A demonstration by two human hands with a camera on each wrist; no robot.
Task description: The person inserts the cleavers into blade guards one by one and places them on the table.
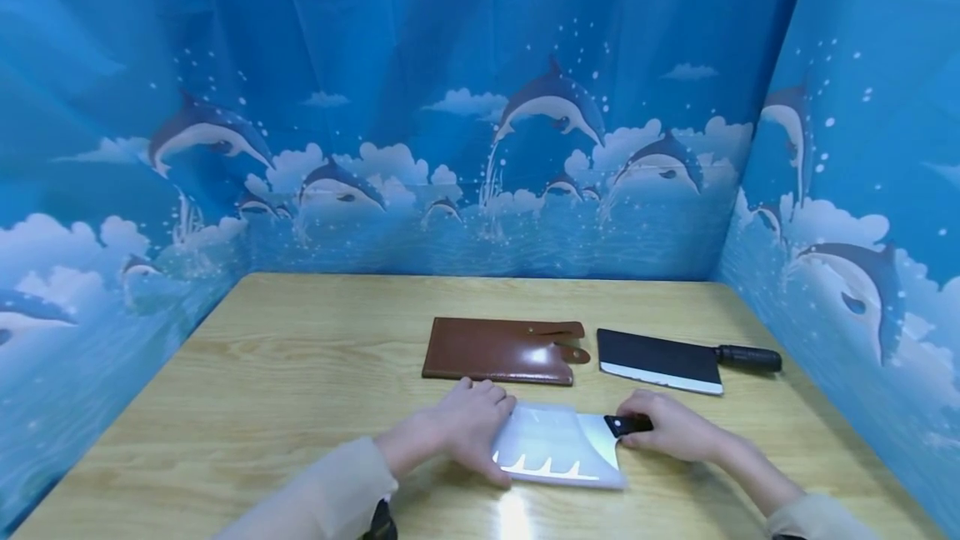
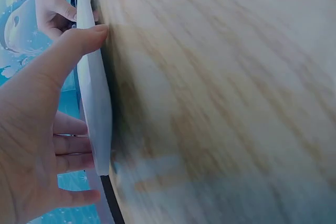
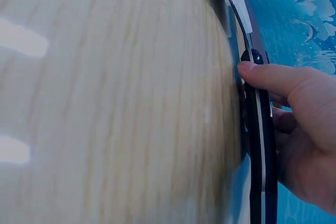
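A knife with a black handle (image 1: 618, 424) and a bright broad blade (image 1: 600, 433) lies partly inside a translucent white sleeve (image 1: 534, 442) near the table's front. My right hand (image 1: 675, 428) pinches the handle between thumb and fingers; the right wrist view shows the thumb on the black grip (image 3: 258, 129). At the sleeve's left end, my left hand (image 1: 474, 428) holds it, thumb at the near edge and fingers toward the far edge. In the left wrist view the white sleeve (image 2: 96, 98) appears edge-on, close above the table. The covered part of the blade shows only faintly.
Behind the left hand lies a brown leather sheath (image 1: 495, 348) with strap tabs on its right. Right of it rests a dark cleaver (image 1: 660, 358), its bright edge toward me and its black handle pointing right. Dolphin-printed curtains (image 1: 480, 107) enclose the wooden table (image 1: 300, 357).
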